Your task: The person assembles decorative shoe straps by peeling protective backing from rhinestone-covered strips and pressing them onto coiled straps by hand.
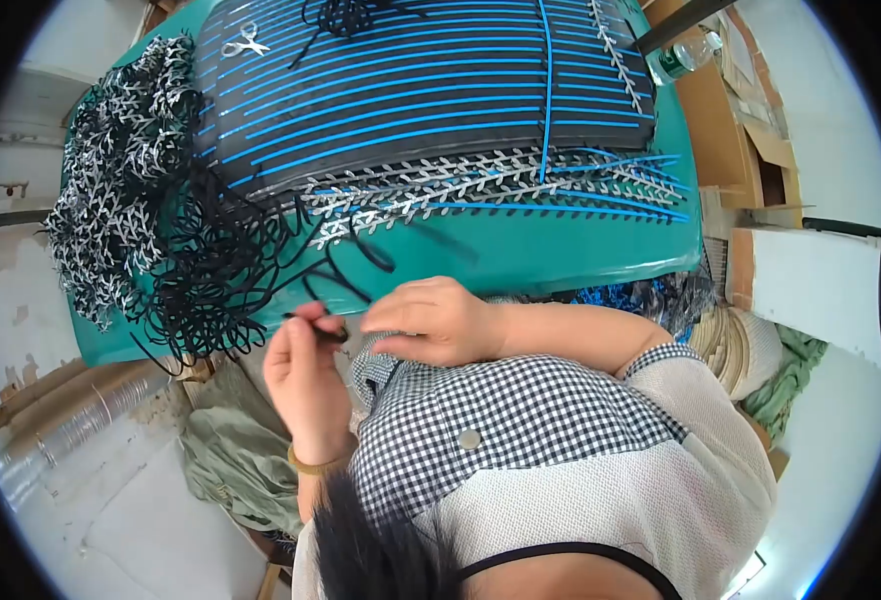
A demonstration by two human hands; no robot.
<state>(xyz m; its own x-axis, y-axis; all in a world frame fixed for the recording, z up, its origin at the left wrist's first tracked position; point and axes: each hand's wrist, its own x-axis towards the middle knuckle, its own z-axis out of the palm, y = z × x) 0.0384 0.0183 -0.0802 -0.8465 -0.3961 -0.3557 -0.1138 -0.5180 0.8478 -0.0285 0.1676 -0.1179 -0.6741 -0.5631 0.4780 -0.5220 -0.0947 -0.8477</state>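
Observation:
My left hand (305,380), with a band around its wrist, is raised near the table's front edge. Its thumb and fingers pinch a piece of black cord (332,334). Just to the right is my right hand (430,322), fingers stretched toward the left hand and thumb apart below them; nothing shows in it. A tangled heap of black cord (215,265) lies on the table beyond my left hand, with loose ends trailing toward both hands. One dark strip above my right hand is smeared by motion.
A green-covered table (520,245) carries a black board (400,110) with rows of blue strips. Silver leaf trim (430,195) lies along its front edge, and a pile of similar trim (125,170) at left. Scissors (246,42) rest on the board; a plastic bottle (685,57) is at right.

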